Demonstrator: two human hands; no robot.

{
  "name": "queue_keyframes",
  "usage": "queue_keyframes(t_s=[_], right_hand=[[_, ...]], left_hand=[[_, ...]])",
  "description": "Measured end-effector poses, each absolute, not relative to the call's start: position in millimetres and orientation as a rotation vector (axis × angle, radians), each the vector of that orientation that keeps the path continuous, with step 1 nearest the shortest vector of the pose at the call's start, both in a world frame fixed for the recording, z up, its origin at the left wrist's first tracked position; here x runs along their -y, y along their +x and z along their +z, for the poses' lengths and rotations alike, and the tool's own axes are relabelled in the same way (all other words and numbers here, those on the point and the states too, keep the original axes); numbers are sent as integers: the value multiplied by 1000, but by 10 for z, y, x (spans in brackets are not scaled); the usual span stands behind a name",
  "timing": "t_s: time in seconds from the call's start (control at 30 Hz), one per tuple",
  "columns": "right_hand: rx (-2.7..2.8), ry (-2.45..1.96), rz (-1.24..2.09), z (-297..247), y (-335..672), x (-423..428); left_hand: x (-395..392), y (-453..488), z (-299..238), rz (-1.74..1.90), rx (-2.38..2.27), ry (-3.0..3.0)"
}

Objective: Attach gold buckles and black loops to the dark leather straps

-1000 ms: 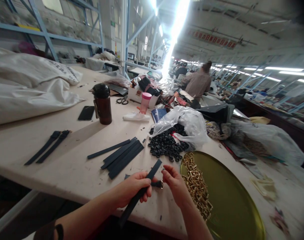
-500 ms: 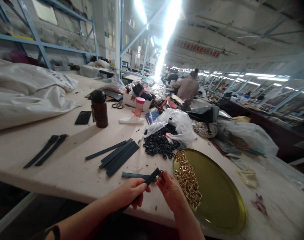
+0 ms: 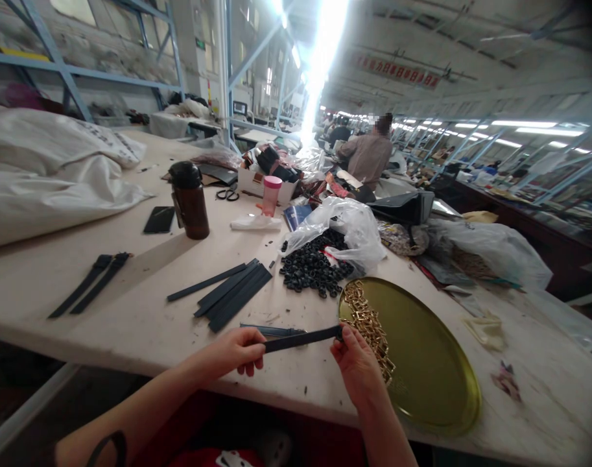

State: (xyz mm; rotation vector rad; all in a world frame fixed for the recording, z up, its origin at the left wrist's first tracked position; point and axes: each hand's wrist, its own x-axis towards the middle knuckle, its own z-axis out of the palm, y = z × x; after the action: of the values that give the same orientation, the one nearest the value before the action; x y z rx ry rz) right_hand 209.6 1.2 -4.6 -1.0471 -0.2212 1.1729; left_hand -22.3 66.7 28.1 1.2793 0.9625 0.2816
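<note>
A dark strap (image 3: pixel 300 338) is stretched between my two hands above the table's front edge. My left hand (image 3: pixel 244 351) pinches its left end, and my right hand (image 3: pixel 355 350) grips the other end, where a small dark loop partly shows at the fingertips. Whether a buckle is at that end is hidden by the fingers. Just behind lies another strap (image 3: pixel 271 330) on the table. Gold buckles (image 3: pixel 371 321) are heaped on the left side of a round golden tray (image 3: pixel 434 370), close to my right hand. Small black loops (image 3: pixel 310 267) spill from a clear plastic bag (image 3: pixel 361 227).
Flat dark strips (image 3: pixel 240 295) lie left of the loops, and two straps with buckles (image 3: pixel 98 282) farther left. A brown bottle (image 3: pixel 191 204), a phone (image 3: pixel 159 220), scissors (image 3: pixel 227 194) and a pink cup (image 3: pixel 271 196) stand or lie behind. A person (image 3: pixel 368 155) is in the background.
My hands have moved apart, and the strap now runs nearly straight between them. My right hand has shifted right toward the tray, my left hand slightly left.
</note>
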Motion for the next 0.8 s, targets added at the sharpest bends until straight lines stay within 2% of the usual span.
queue_keyframes(t_s=[0.17,0.3,0.5,0.8], right_hand=[[282,-1111,1187,-131,1956,186],[641,-1285,1393,-213,1814,337],[645,-1411,1344,-269,1927,409],[468,-1279,1366,-141,1804,273]], left_hand=[[-813,-236,286,680,-989,906],[-826,-111,360,828,-897,676],[-733,-19,463,773,-884,896],[-564,77,484,563,-893,924]])
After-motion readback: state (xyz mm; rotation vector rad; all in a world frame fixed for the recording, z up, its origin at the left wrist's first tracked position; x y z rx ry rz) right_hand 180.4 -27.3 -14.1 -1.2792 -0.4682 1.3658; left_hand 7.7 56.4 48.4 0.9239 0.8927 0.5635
